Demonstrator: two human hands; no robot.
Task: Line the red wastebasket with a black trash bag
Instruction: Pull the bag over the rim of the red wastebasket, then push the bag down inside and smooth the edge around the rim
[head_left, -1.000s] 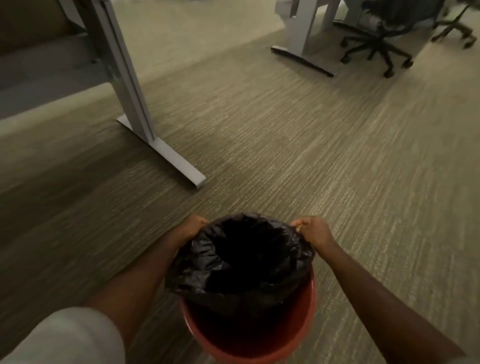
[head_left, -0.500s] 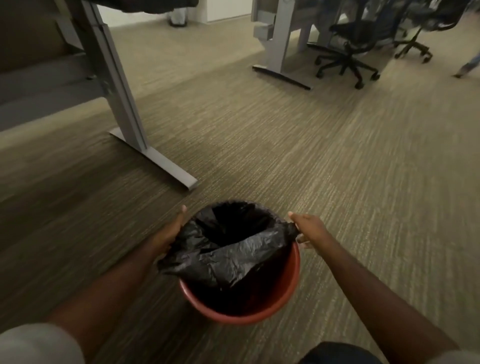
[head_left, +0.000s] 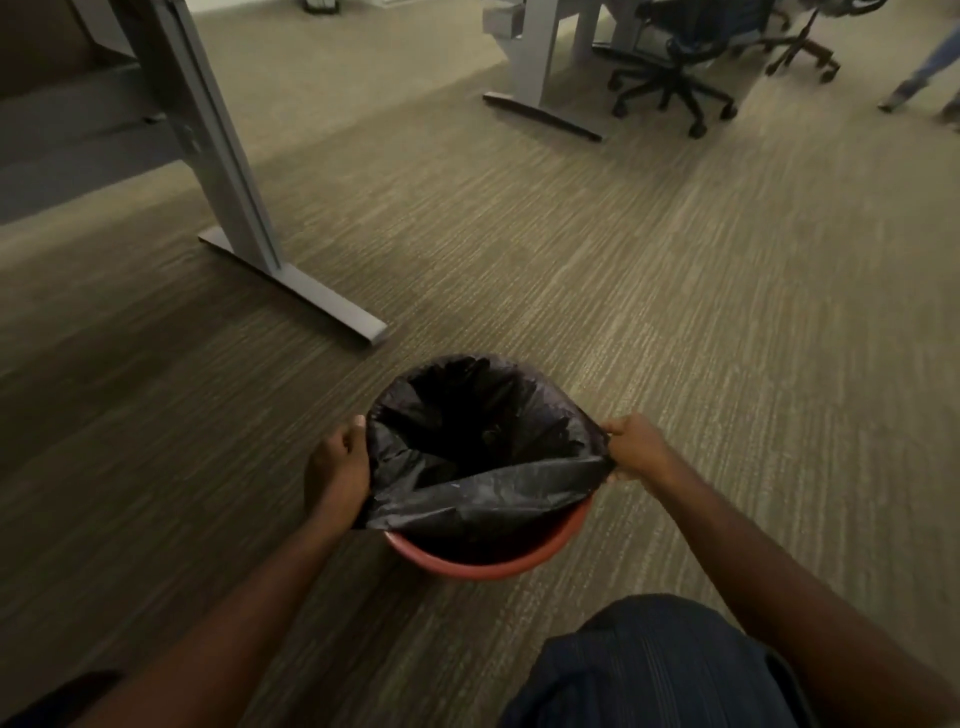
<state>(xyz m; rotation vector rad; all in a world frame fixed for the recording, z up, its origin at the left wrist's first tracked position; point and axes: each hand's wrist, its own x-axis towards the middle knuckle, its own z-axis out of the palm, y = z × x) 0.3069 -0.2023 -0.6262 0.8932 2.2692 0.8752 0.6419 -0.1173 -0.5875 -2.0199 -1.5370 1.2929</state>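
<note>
The red wastebasket (head_left: 483, 565) stands on the carpet just in front of me, only its near rim showing. A black trash bag (head_left: 483, 488) sits inside it, its mouth spread over the far and side rim, with a loose near edge stretched flat across the opening. My left hand (head_left: 336, 470) grips the bag's edge at the basket's left side. My right hand (head_left: 635, 452) pinches the bag's edge at the right side, pulling it taut.
A grey desk leg with a flat foot (head_left: 291, 283) stands on the carpet to the left, close behind the basket. Another desk leg (head_left: 540, 104) and black office chairs (head_left: 675, 78) are at the back right. Someone's legs (head_left: 924, 78) show at the far right edge. My knee (head_left: 649, 670) is below.
Both hands slid nearer along the rim with the bag's edge, which now covers the far and side rim; the near edge is pulled tighter. The view tilted and shifted.
</note>
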